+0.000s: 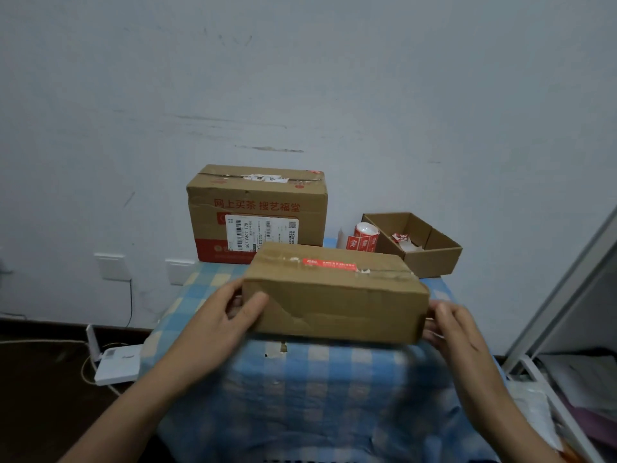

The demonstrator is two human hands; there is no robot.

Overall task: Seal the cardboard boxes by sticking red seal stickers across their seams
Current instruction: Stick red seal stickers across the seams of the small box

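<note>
small cardboard box (335,300) | left hand (222,320), right hand (455,329) grip its ends, fingers curled | red seal sticker (329,264) spans seam | likely repositioning

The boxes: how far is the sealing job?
Done: a red sticker sits on the top seam of the front box. In hand: the left hand and right hand hold that box by its ends. To do: the back box shows no clear red seal; the sticker roll sits beside it.

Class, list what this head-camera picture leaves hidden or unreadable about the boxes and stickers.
1. Head view: fingertips of the left hand and right hand, behind the near brown cardboard box.
2. Head view: print on the red seal sticker, too small.
3. Head view: contents of the open brown cardboard tray, partly behind its wall.
</note>
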